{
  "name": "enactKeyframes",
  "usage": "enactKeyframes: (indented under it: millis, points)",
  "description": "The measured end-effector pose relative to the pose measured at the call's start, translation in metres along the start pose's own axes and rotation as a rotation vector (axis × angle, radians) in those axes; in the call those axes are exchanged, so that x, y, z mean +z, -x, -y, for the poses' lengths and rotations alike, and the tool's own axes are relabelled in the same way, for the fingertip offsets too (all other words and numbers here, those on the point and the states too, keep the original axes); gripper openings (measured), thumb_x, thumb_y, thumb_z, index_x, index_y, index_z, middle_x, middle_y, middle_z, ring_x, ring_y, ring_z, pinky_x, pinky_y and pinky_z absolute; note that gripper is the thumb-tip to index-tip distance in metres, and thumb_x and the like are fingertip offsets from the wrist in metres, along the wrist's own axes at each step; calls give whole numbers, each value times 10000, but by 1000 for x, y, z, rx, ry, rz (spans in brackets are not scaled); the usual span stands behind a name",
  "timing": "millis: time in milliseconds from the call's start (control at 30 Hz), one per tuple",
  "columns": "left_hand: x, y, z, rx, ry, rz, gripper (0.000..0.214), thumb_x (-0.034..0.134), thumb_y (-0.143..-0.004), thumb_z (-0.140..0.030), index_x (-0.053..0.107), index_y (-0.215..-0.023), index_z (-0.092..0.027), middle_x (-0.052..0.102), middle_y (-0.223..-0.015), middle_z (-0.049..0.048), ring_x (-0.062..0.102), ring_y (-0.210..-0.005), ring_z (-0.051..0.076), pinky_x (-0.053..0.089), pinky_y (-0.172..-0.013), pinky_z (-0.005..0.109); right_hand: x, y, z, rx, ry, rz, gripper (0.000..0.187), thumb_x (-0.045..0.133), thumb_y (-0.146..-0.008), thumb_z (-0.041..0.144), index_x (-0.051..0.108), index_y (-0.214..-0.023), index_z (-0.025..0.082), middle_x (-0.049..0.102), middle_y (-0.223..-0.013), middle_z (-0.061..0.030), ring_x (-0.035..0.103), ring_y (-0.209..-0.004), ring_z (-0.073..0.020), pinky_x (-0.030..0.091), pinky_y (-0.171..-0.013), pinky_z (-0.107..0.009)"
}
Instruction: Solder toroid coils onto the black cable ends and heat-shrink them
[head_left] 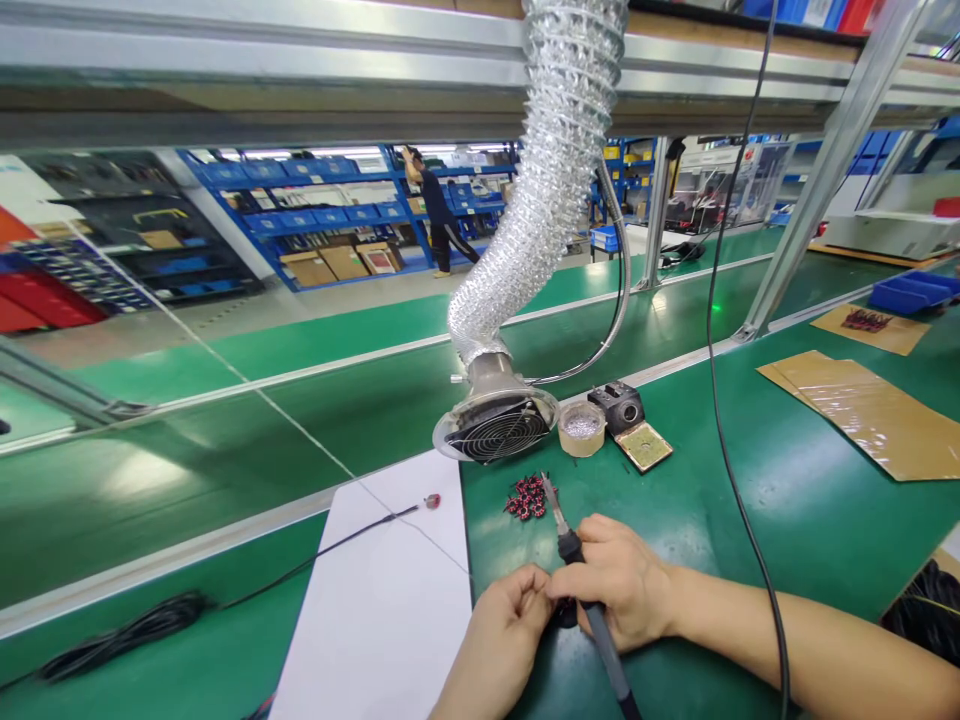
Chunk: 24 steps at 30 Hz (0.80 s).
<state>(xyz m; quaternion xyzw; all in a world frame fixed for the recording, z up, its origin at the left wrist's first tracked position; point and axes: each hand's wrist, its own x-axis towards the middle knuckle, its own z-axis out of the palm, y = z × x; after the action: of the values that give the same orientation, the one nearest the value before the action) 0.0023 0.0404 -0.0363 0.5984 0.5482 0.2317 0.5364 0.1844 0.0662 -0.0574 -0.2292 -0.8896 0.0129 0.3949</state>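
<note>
My right hand (622,580) is wrapped round a soldering iron (571,548), whose metal tip points up and away from me. Close against it, my left hand (510,625) is closed in a pinch; what its fingers hold is hidden. A small dark piece (564,612) shows between the two hands, too covered to name. Just beyond the iron's tip lies a pile of small red and black ring-shaped parts (527,498). A thin pale strand (300,428) slants down from the upper left, ending near my left hand.
A fume extractor hood (496,430) on a silver duct (540,170) hangs ahead. Behind the pile are a tape roll (582,428) and a soldering stand (619,408). A white board (375,600) carries a cable end (431,501). A black cord (724,400) hangs at right. A person (437,210) stands far back.
</note>
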Motion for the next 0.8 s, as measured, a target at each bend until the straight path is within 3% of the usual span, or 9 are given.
enactKeyframes:
  millis: [167, 300, 467, 633, 800]
  points:
    - [0, 1, -1, -3, 26, -35, 417, 475, -803, -587, 459, -664, -194, 382, -625, -38, 343, -619, 140, 286, -593, 259, -4, -5, 3, -55, 63, 40, 189, 502, -799, 277, 639, -923, 232, 348, -554, 17, 297, -607, -176, 201, -568, -328]
    - [0, 2, -1, -11, 33, -50, 436, 477, -802, -601, 491, -671, -185, 415, -620, -33, 360, -612, 140, 301, -593, 254, -4, -4, 2, 1, 30, 26, 213, 500, -802, 242, 652, -951, 231, 379, -568, 13, 317, -622, -174, 211, -574, -321]
    - [3, 7, -3, -19, 4, -102, 362, 498, -819, -514, 495, -667, -186, 378, -586, -52, 350, -578, 127, 277, -560, 242, -15, -8, 1, -58, -20, 60, 223, 486, -875, 234, 669, -1002, 235, 359, -550, 14, 338, -646, -182, 239, -599, -321]
    - [2, 14, -5, -26, -48, -124, 281, 511, -852, -421, 571, -743, -168, 369, -535, -77, 346, -519, 108, 267, -523, 232, -25, -12, -4, -102, -60, 130, 282, 495, -886, 162, 641, -1119, 226, 494, -612, -4, 443, -726, -187, 317, -655, -322]
    - [-1, 24, -11, 2, -210, -180, 222, 530, -857, -340, 642, -919, -158, 346, -492, -99, 364, -469, 107, 284, -501, 232, -26, -7, -11, 52, -263, 51, 295, 537, -830, 130, 578, -1114, 196, 643, -768, -15, 474, -674, -151, 395, -688, -321]
